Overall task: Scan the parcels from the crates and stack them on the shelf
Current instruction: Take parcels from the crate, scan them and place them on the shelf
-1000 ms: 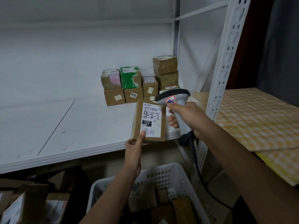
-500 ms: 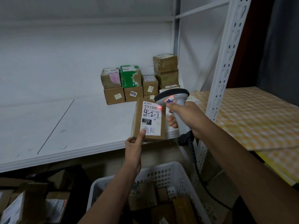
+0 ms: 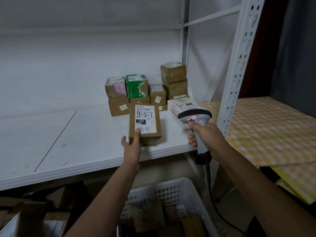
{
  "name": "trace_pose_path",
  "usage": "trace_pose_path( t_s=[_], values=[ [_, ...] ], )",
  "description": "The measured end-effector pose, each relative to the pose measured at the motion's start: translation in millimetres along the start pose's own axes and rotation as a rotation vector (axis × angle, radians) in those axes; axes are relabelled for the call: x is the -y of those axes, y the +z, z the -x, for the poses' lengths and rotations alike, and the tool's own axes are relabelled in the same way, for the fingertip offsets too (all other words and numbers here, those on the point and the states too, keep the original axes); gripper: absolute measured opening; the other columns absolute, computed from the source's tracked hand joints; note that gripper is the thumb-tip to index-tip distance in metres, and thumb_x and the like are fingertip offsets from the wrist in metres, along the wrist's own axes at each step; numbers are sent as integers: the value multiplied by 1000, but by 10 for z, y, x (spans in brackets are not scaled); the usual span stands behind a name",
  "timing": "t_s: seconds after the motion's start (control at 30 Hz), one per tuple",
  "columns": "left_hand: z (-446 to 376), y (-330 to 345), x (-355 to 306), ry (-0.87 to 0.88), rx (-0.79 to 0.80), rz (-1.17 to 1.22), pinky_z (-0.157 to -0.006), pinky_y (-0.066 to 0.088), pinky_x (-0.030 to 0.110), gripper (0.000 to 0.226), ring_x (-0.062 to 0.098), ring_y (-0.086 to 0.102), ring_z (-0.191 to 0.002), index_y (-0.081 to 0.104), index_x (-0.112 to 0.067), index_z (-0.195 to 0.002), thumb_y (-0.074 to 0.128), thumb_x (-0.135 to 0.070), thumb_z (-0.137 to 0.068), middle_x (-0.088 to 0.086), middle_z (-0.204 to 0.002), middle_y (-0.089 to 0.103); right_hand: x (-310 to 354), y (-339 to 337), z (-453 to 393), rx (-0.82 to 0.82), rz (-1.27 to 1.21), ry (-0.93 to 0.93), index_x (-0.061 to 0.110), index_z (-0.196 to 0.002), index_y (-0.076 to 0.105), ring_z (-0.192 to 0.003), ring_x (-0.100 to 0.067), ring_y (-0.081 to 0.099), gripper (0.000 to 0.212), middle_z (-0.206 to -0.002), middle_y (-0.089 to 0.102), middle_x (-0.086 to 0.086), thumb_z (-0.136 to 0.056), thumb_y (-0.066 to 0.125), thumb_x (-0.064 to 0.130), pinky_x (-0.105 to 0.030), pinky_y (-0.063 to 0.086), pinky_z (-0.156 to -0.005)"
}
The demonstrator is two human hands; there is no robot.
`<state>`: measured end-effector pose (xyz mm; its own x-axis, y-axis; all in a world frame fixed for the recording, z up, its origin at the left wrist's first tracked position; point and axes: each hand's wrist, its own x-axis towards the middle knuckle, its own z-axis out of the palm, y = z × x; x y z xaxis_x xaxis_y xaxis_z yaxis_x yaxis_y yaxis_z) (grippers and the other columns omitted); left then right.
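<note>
Over the shelf (image 3: 85, 134), left hand (image 3: 131, 147) holds parcel (image 3: 145, 124); right hand (image 3: 207, 135) grips scanner (image 3: 196, 118).

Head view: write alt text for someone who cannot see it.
The left hand holds a labelled brown parcel over the white shelf, near stacked boxes. The right hand grips a corded scanner; a white crate sits below.

L hand (image 3: 132, 146) reaching fwd, thumb on top; R hand (image 3: 207, 135) fisted, firm grip.
</note>
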<state>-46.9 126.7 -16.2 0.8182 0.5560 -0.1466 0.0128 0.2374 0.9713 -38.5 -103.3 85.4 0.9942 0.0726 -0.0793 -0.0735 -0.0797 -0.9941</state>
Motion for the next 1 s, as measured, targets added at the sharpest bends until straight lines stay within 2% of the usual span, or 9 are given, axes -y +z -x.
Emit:
trace_pose_path(
  t_s=[0.1, 0.17, 0.27, 0.33, 0.43, 0.67, 0.8, 1.0],
  values=[
    [-200, 129, -127, 24, -29, -566, -115, 33, 51, 94, 39, 40, -136, 32, -12, -152, 44, -78, -86, 19, -152, 36, -86, -59, -111, -37, 1, 0, -2, -91, 63, -48, -20, 61, 27, -67, 65, -17, -96, 61, 25, -25, 50, -47],
    [-290, 203, -190, 123, -8, -761, -116, 33, 50, 91, 38, 35, -139, 34, -8, -151, 46, -73, -88, 20, -153, 29, -146, -106, -205, -63, 11, -5, -2, -89, 63, -48, -20, 61, 28, -67, 65, -18, -96, 61, 25, -23, 51, -46],
    [-468, 287, -189, 292, 122, -760, -115, 36, 49, 84, 33, 35, -141, 26, -13, -155, 62, -55, -91, 14, -159, 23, -215, -173, -390, -125, 49, -33, -7, -89, 65, -49, -22, 62, 33, -67, 67, -19, -96, 61, 25, -24, 51, -45],
    [-559, 367, -197, 398, 158, -773, -111, 41, 46, 74, 28, 42, -137, 32, -16, -151, 66, -42, -92, 8, -152, 40, -244, -197, -519, -156, 64, -46, -10, -87, 65, -43, -18, 61, 36, -64, 67, -18, -96, 62, 24, -22, 50, -43],
    [-685, 515, -212, 430, 164, -783, -100, 44, 38, 58, 29, 54, -126, 38, -18, -147, 63, -31, -96, 6, -141, 56, -270, -195, -698, -166, 81, -47, -11, -86, 66, -40, -15, 60, 39, -61, 67, -16, -95, 63, 27, -22, 51, -43],
    [-1050, 827, -149, 432, 61, -833, -98, 45, 41, 47, 34, 55, -123, 46, -12, -138, 61, -30, -97, 12, -136, 59, -347, -83, -1040, -128, 106, 0, -5, -80, 67, -38, -12, 58, 41, -59, 66, -11, -94, 63, 33, -20, 49, -43],
    [-1229, 976, -138, 401, -10, -994, -92, 46, 46, 34, 42, 56, -116, 53, -5, -126, 48, -29, -102, 22, -126, 61, -402, -14, -1118, -81, 73, -39, 3, -77, 65, -41, -14, 59, 31, -59, 67, -8, -93, 64, 29, -24, 51, -46],
    [-1302, 1141, -105, 372, -30, -1094, -90, 46, 47, 35, 43, 57, -114, 54, -5, -125, 42, -31, -105, 23, -123, 61, -491, 59, -1188, -49, 82, -67, 6, -77, 66, -46, -19, 63, 27, -56, 67, -4, -92, 66, 29, -29, 52, -51]
  ],
)
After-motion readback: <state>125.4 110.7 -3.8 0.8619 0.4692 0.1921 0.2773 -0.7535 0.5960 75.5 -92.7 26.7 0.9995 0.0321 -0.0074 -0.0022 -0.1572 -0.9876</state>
